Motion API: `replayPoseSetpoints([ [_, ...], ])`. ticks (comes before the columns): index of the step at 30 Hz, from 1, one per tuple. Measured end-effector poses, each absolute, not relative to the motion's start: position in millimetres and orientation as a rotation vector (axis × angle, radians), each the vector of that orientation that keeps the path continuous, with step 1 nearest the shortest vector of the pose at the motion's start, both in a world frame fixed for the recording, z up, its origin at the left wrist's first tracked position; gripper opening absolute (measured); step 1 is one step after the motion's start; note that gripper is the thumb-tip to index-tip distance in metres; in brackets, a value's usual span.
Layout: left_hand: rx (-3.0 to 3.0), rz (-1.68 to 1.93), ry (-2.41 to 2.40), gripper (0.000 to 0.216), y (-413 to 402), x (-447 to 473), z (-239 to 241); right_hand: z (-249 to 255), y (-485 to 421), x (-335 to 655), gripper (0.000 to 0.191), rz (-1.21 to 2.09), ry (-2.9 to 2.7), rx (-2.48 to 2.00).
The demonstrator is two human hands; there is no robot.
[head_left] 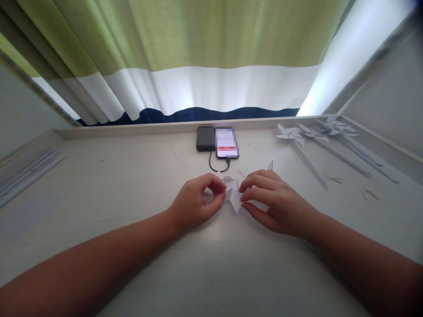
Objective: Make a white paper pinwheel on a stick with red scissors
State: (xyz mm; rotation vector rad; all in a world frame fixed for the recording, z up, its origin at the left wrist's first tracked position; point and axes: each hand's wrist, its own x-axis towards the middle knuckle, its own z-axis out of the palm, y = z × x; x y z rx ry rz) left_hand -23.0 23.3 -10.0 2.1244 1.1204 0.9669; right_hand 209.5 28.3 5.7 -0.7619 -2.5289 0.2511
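Between my hands, just above or on the table, is a small white paper pinwheel (pixel 235 201) with pointed, folded blades. My left hand (pixel 198 198) pinches its left side between thumb and forefinger. On the other side, my right hand (pixel 276 200) has its bent fingertips and thumb closed at the pinwheel's right edge. Part of the paper is hidden behind the fingers. A thin dark pin-like piece (pixel 272 165) shows just beyond my right hand.
A dark power bank (pixel 205 139) and a lit phone (pixel 226 143) lie at the back, with a cable (pixel 211 164). Finished pinwheels on paper sticks (pixel 310 164) lie right, near small brown bits (pixel 335 179). Rolled paper sticks (pixel 29 176) and a paper sheet (pixel 33 211) are left. A curtain (pixel 198 88) hangs behind.
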Motion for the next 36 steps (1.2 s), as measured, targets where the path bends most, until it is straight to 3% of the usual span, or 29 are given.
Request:
replayPoseSetpoints([
  [9,2.077,0.82,1.117,0.014,24.9,-21.0,-12.7,3.8,31.1,209.2,0.01,0.289,-2.599,-0.849],
  [15,1.991,0.906,1.123,0.011,24.9,-19.5,-12.8,-1.2,27.5,204.8,0.017,0.283,-2.398,-0.872],
  [24,1.972,0.982,1.023,0.005,19.7,-15.9,-9.5,-4.0,22.5,195.6,0.013,0.389,-2.251,-0.857],
  [36,2.109,1.031,0.988,0.012,16.8,-15.8,-9.2,-5.1,20.8,192.2,0.018,0.555,-2.164,-0.941],
])
